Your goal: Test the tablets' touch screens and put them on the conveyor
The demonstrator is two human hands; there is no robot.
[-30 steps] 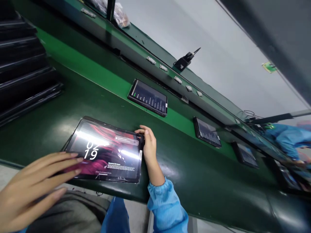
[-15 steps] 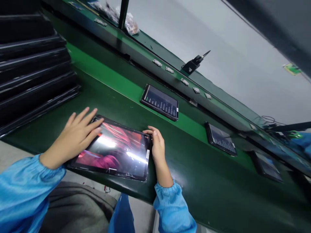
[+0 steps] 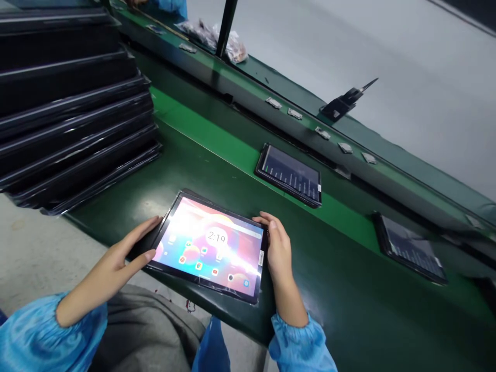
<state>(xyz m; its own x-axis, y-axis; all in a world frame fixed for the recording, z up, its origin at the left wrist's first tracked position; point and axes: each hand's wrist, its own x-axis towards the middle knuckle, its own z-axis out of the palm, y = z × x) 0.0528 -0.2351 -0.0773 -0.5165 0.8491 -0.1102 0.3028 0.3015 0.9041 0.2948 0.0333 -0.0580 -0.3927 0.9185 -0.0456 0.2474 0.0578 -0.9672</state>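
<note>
A tablet (image 3: 209,243) lies at the front of the green bench, tilted slightly in view. Its lit screen shows a home screen with the time 2:19 and rows of app icons. My left hand (image 3: 126,250) grips its left edge, thumb on the front rim and fingers along the side. At the right edge my right hand (image 3: 278,248) is curled round the upper corner, fingertips partly hidden behind it. A small white label sits on the right bezel.
Stacked black trays (image 3: 77,113) stand at the left. Farther back lie a tablet with a text list (image 3: 290,173) and another tablet (image 3: 411,248). Small metallic parts (image 3: 294,113) line the ledge near a black stand (image 3: 341,106). Plastic bags (image 3: 234,46) lie behind.
The tablet's screen went from a dark reddish picture to the bright home screen. My left hand moved off the screen down to the left edge. The camera view shifted left.
</note>
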